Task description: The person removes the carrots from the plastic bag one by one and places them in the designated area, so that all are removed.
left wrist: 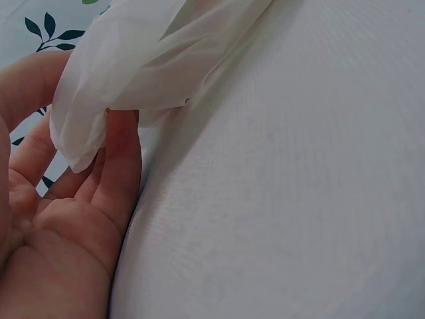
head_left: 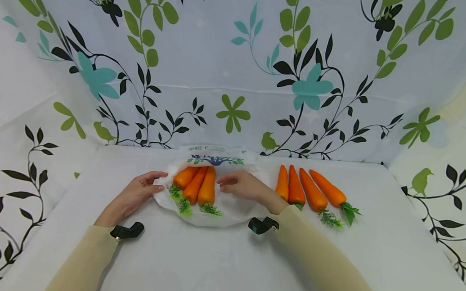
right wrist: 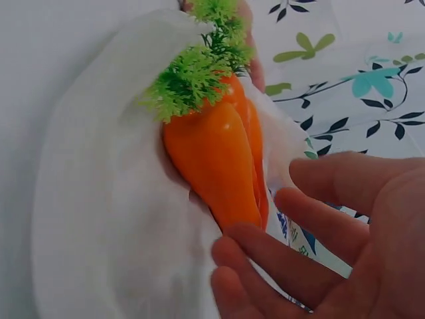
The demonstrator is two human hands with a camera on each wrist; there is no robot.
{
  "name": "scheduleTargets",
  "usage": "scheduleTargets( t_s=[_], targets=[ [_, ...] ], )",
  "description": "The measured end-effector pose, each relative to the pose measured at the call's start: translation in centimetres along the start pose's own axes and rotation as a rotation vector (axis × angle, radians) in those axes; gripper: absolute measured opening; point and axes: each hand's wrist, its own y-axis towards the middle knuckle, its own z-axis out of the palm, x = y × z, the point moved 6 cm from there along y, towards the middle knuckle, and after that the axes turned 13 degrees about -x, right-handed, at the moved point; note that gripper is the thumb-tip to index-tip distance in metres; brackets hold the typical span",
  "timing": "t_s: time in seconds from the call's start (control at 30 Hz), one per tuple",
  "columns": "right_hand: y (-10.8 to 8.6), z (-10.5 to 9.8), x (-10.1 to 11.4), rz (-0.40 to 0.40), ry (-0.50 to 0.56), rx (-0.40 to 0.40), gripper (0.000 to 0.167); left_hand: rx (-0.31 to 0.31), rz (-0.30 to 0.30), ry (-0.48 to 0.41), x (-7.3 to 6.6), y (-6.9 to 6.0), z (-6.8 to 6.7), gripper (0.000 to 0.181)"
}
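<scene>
A white plastic bag (head_left: 234,213) with a printed tree lies in the middle of the table, its mouth toward me. Inside are orange carrots (head_left: 207,186) with frilly green tops, three of them showing at the mouth. My left hand (head_left: 138,195) holds the bag's left edge; in the left wrist view the thin plastic (left wrist: 126,73) passes between thumb and fingers. Over the bag's right side, my right hand (head_left: 248,187) has loosely bent fingers with nothing between them. In the right wrist view its fingertips are close to the narrow end of a carrot (right wrist: 216,149); contact is unclear.
Several more carrots (head_left: 312,191) with green tops lie side by side on the white table (head_left: 192,264), right of the bag and beside my right wrist. A leaf-patterned cloth (head_left: 222,72) hangs behind the table.
</scene>
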Motion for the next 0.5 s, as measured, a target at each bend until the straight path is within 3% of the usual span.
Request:
scheduleTargets(
  t_s=[0.2, 0.5],
  targets=[
    [1.1, 1.0, 0.4, 0.054, -0.012, 0.105, 0.041, -0.007, -0.011, 0.003, 0.2, 0.1, 0.0, 0.052],
    [1.3, 2.5, 0.5, 0.089, -0.044, 0.177, 0.048, -0.002, -0.007, 0.004, 0.2, 0.0, -0.1, 0.052]
  ],
)
